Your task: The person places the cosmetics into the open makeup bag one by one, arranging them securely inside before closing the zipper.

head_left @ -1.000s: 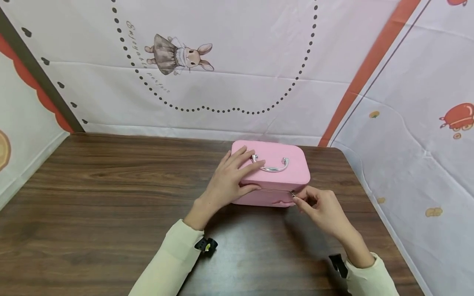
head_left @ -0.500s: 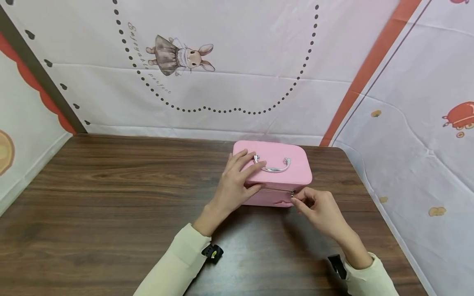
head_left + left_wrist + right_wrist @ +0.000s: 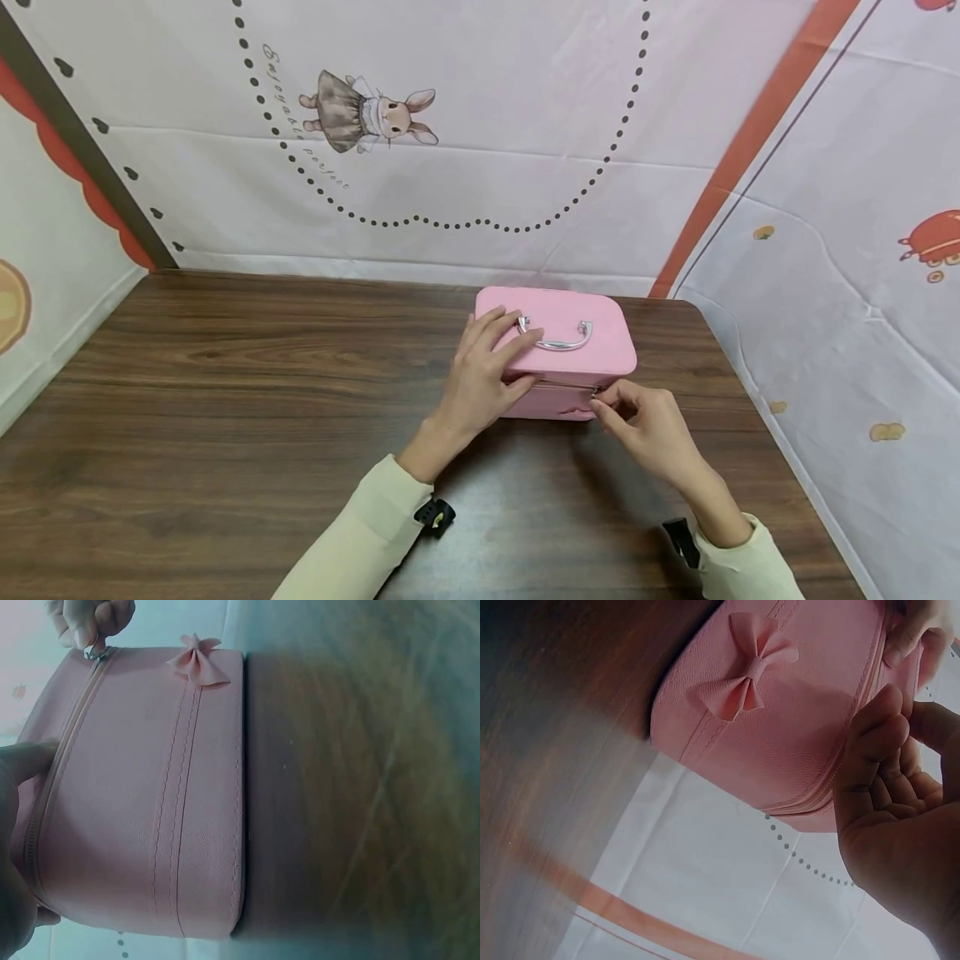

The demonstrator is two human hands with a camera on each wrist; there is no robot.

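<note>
A pink zippered case (image 3: 615, 342) with a silver handle (image 3: 558, 345) on its lid stands upright at the back of the table. My left hand (image 3: 476, 379) rests on its left side, fingers spread over the lid near the handle and thumb against the front by the zipper. At the front right corner, my right hand (image 3: 648, 425) pinches the small metal zipper pull (image 3: 96, 654) between thumb and fingers. The zipper line (image 3: 71, 724) looks closed along the front in the left wrist view. A pink bow (image 3: 756, 667) decorates the front below it.
The case stands on a dark wood-grain table (image 3: 262, 400). Behind the table hangs a white printed cloth (image 3: 517, 100), and another printed cloth (image 3: 825, 275) borders the right side, close to my right arm.
My left hand and forearm have shifted slightly right, the hand still on the case. My right hand keeps its pinch on the zipper pull with barely any movement. The view has shifted slightly.
</note>
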